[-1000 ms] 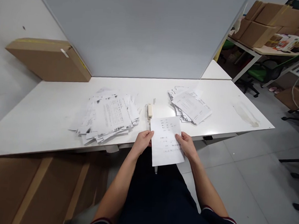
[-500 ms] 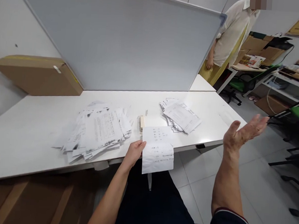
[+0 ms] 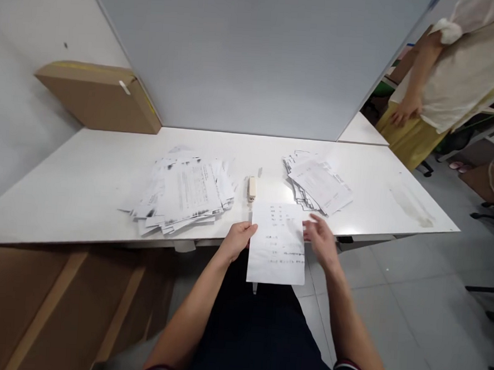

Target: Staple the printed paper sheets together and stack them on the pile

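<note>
My left hand (image 3: 238, 238) pinches the left edge of a printed white sheet (image 3: 277, 244) that hangs over the front edge of the white table (image 3: 88, 181). Just right of the sheet is my right hand (image 3: 321, 238), its fingers blurred and spread, touching or nearly touching the sheet's right edge. A small cream stapler (image 3: 252, 187) lies on the table just beyond the sheet. A large messy pile of printed papers (image 3: 185, 194) lies to the left. A smaller stack of papers (image 3: 319, 183) lies to the right.
A grey partition board (image 3: 255, 57) stands along the table's back. A cardboard box (image 3: 99, 96) sits at the back left. Brown cardboard (image 3: 55, 301) lies under the table at left. A person in a pale top (image 3: 455, 69) stands at the far right beside another desk.
My right hand, raised open out to the right half a second ago, has come back down to the sheet's right edge. The view has swung down and right.
</note>
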A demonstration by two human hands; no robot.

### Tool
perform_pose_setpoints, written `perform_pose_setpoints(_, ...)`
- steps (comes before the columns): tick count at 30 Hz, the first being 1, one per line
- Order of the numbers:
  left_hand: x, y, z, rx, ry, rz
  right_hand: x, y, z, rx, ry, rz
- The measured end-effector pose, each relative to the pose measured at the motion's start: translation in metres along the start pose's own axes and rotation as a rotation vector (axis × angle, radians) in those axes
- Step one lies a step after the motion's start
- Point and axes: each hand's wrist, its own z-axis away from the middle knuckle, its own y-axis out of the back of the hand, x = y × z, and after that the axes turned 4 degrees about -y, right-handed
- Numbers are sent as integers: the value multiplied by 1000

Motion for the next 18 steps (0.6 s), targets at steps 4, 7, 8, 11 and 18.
perform_pose_setpoints(4,-2,5,1,16,-3,-64,14,-34,16,-229,-238,-262)
perform_pose_setpoints(7,0,12,1,77,-69,-264,10,-37,4,-242,-255,-272)
perform_pose_setpoints(8,2,15,0,114,-126,-363,9,-36,-2,-245,-254,-247)
perform_pose_setpoints(11,7,23,-9,253,-392,-678,4,-34,-15,-263,-257,-182)
perform_pose_setpoints(18,17,22,-42,336,-679,-1030,0,-37,-25,-278,-228,-131)
